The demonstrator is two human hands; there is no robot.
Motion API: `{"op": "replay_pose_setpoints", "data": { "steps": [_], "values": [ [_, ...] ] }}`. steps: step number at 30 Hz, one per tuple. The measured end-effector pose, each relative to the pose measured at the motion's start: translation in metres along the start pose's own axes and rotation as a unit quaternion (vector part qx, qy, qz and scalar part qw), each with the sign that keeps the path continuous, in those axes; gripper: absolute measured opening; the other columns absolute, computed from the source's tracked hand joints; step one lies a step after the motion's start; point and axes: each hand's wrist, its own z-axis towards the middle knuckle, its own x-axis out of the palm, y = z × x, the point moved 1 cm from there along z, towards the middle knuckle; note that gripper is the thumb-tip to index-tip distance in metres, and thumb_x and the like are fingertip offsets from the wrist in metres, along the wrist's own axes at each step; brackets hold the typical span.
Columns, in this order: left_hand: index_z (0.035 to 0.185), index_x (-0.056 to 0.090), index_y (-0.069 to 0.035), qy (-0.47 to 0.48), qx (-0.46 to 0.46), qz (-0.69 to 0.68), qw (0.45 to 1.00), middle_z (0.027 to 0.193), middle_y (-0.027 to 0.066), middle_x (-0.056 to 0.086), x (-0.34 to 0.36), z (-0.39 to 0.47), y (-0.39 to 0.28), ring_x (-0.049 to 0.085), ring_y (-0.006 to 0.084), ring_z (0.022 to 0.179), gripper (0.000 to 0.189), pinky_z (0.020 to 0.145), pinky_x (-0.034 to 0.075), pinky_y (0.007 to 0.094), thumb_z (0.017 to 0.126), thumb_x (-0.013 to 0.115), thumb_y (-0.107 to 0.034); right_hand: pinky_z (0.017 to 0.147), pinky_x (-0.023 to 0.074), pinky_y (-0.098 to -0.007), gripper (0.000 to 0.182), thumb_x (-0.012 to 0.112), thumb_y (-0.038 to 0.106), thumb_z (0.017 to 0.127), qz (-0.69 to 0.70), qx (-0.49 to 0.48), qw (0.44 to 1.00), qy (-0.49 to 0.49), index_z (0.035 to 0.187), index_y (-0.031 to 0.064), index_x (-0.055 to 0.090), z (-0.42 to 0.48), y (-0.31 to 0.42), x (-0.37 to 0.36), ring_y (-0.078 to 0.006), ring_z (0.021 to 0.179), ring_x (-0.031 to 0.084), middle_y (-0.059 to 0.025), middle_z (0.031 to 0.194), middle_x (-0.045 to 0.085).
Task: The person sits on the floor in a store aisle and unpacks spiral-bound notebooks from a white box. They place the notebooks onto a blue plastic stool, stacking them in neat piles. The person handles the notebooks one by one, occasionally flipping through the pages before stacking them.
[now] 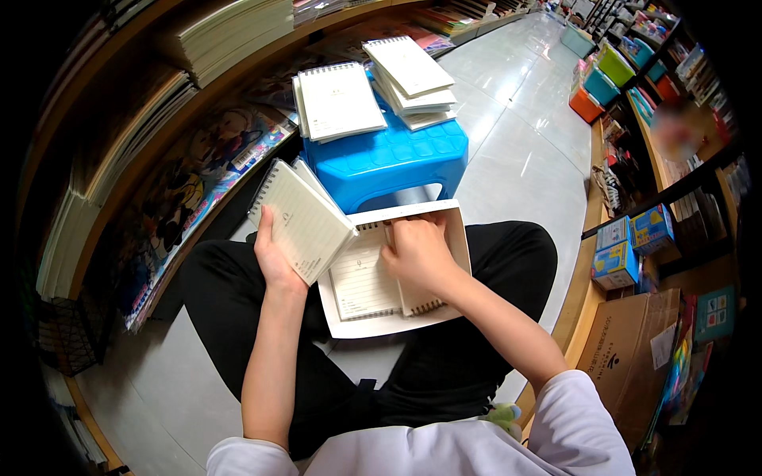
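My left hand (278, 259) holds spiral-bound notebooks (300, 220) with cream covers, tilted above the left edge of a white open box (357, 328). The box lies on my lap, with more spiral notebooks (364, 276) inside. Down in the box, my right hand (419, 250) has its fingers at the upper edge of the notebooks on the right side; the fingertips are partly hidden, so I cannot tell whether they grip one. Beyond the box stands a blue plastic stool (387, 154), carrying a left stack of notebooks (342, 101) and an uneven right stack (411, 68).
Wooden shelves with paper stacks (238, 38) and colourful magazines (208, 172) curve along the left. At the right are shelves with blue boxes (616, 256), a cardboard carton (625, 351) and coloured plastic bins (601, 83). Grey tiled floor (512, 137) runs between them.
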Motion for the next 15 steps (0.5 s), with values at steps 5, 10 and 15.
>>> {"op": "replay_pose_setpoints", "data": {
  "steps": [5,10,15],
  "values": [
    [0.122,0.046,-0.004,-0.004,0.006,-0.006,1.0,0.115,0.0108,0.055,0.0,0.004,0.002,0.056,0.024,0.101,0.047,0.086,0.046,0.035,0.088,0.05,-0.037,0.063,0.0456,-0.0409,0.017,0.06,0.015,0.07,-0.051,-0.076,0.996,0.022,0.073,-0.0013,0.055,-0.003,-0.003,-0.007,-0.0338,0.07,0.058,-0.0169,0.071,0.058],
    [0.122,0.045,-0.004,-0.002,0.0,0.001,1.0,0.115,0.0108,0.054,0.002,0.004,0.003,0.055,0.0241,0.103,0.048,0.087,0.045,0.0358,0.089,0.048,-0.038,0.054,0.0427,-0.0334,0.016,0.062,0.015,0.065,-0.149,-0.218,0.95,-0.17,0.063,0.0046,0.049,-0.005,0.006,-0.013,-0.0229,0.059,0.054,-0.0076,0.062,0.052],
    [0.125,0.043,-0.005,-0.008,0.001,0.032,0.999,0.116,0.0111,0.053,-0.004,0.01,0.008,0.055,0.0244,0.103,0.052,0.086,0.046,0.0371,0.089,0.043,-0.043,0.046,0.0329,-0.0273,0.021,0.06,0.012,0.059,-0.219,-0.311,0.883,-0.275,0.052,0.0097,0.04,-0.017,0.024,-0.033,-0.0145,0.049,0.044,-0.0011,0.051,0.039]
  ]
}}
